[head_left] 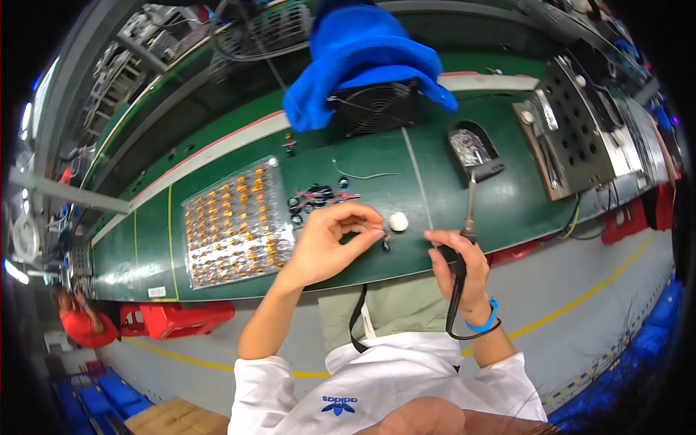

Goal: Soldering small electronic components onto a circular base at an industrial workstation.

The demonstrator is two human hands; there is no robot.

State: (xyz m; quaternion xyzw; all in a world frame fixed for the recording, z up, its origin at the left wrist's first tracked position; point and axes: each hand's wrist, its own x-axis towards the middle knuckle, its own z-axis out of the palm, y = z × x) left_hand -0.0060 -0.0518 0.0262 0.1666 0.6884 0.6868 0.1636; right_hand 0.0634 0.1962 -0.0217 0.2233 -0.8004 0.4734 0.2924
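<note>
My left hand (335,241) is closed in a pinch over the table's near side. Just below its fingertips is a small black part (386,246), whose thin leads seem to run up into the pinch. Beside those fingertips sits a small round white piece (398,222). My right hand (464,268) is closed around a soldering iron (467,235), its metal tip pointing up and away. The iron's black cord loops down past a blue wristband (492,316). A pile of small black round parts with red and black wires (319,196) lies beyond my left hand.
Left on the green table (159,246) lies a clear tray (190,250) of orange parts. A fan (377,109) under blue cloth (370,43) stands at the back. Right are a black holder with metal shavings (471,148) and a perforated metal box (573,123). Red stools (181,319) stand below.
</note>
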